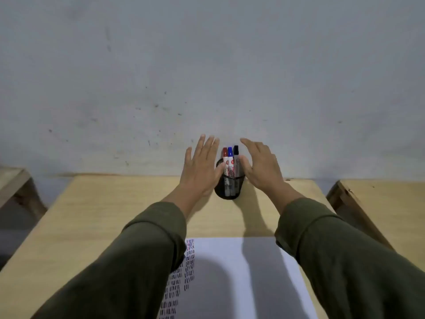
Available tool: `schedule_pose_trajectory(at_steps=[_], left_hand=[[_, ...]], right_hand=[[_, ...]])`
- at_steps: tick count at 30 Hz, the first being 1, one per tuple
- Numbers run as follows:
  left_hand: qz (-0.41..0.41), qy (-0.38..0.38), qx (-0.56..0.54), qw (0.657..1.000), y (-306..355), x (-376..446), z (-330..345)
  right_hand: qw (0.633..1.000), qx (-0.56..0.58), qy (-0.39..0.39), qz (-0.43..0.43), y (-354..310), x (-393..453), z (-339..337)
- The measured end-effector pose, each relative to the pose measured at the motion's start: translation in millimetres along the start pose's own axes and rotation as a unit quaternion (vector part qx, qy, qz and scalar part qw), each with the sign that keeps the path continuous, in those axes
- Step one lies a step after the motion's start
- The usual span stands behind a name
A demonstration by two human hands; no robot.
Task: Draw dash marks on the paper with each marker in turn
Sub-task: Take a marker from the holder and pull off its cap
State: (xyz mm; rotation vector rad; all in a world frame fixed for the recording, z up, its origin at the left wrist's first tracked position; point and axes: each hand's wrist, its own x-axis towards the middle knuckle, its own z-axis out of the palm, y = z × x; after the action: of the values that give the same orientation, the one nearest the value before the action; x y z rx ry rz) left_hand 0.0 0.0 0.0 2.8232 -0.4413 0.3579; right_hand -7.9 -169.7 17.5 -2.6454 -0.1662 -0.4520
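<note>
The light is dim and cool, leaving the far wall (pixel 207 65) a flat grey-blue. It falls from above and behind the person — soft, broad shadows of head and arms lie across the near paper (pixel 264 272), and a longer shadow runs over the bench (pixel 103 215) just right of the mesh cup (pixel 227 189). No glare shows. The frame is slightly soft throughout — wide-angle stretch bows the bench edges and swells the near sleeves.
</note>
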Motion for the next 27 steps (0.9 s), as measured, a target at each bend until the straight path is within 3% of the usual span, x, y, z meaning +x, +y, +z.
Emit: schedule_pose_trajectory(at_steps=[6,12,27], left_hand=[[0.026,-0.053,0.0,0.998,-8.2,0.2,29.6],[0.039,-0.046,-0.016,0.998,-15.2,0.9,51.5],[0.025,-0.036,-0.046,0.998,-13.3,-2.5,42.4]], right_hand=[[0.999,-0.018,-0.028,-0.004,12.4,14.1,26.8],[1.0,-0.021,-0.019,-0.01,21.4,25.4,42.6],[0.989,0.142,0.04,0.027,8.3,21.9,40.1]])
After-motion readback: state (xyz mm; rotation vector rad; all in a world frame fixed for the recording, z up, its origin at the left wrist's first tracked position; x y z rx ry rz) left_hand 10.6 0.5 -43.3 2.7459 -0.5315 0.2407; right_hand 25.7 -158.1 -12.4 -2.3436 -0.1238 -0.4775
